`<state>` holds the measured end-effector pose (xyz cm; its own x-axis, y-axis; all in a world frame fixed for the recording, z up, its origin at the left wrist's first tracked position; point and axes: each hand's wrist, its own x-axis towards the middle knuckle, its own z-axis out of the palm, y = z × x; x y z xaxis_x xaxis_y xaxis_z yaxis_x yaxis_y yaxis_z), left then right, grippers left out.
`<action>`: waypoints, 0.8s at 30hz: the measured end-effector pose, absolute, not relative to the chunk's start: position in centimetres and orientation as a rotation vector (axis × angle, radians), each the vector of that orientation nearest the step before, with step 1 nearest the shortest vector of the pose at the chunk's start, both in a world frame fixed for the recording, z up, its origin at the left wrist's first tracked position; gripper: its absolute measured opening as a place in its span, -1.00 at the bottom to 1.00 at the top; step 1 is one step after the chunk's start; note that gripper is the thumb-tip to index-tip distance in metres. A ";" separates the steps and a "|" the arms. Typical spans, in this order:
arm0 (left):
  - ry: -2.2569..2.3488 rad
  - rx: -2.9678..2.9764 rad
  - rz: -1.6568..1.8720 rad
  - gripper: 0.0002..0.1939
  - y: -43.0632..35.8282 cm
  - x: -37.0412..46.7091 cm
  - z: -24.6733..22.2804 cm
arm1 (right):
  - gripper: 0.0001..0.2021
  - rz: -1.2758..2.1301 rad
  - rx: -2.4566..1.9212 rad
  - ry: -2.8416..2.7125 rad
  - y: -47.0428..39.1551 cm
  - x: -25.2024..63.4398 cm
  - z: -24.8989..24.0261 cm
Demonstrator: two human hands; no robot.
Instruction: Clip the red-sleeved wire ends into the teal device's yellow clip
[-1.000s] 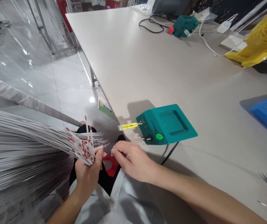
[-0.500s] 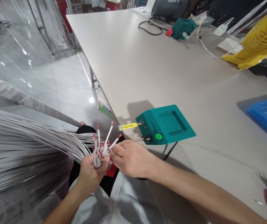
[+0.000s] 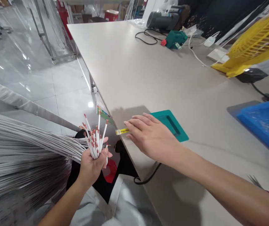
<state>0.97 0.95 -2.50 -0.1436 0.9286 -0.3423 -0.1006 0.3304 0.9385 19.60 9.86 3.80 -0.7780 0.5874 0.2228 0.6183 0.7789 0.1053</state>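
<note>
At the lower left of the frame, your left hand (image 3: 91, 168) grips a bundle of white wires (image 3: 31, 147), their red-tipped ends (image 3: 94, 138) fanned upward. Since 0.5 s ago your right hand (image 3: 152, 136) has left the bundle and now lies open, fingers spread, over the teal machine (image 3: 172, 125) at centre; it seems empty, so probably no wire was drawn out. The yellow tag (image 3: 122, 131) pokes out beside your fingertips.

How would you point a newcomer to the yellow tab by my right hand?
Start at the table's near edge, where the teal box sits. The yellow tab juts from the box's left side, just beyond the right hand's fingertips. It is the only small yellow piece there.
</note>
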 end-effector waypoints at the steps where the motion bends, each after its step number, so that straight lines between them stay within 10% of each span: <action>1: 1.396 0.819 1.104 -0.61 1.2 1.0 -2.5 | -0.75 -0.254 -0.983 -2.865 10.3 19.6 3.7; 10: 1.300 0.676 1.237 -0.53 3.6 2.3 -2.3 | -0.87 0.286 -1.236 -3.066 12.7 18.8 5.6; 24: 1.370 0.657 1.168 -0.51 4.6 3.5 -2.1 | -0.92 0.071 -1.072 -3.017 12.8 19.1 4.2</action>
<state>3.48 4.62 -2.12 -0.1818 0.9014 -0.3929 -0.2452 0.3454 0.9059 19.08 12.84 4.25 -0.7744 0.6286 -0.0717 0.6313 0.7753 -0.0215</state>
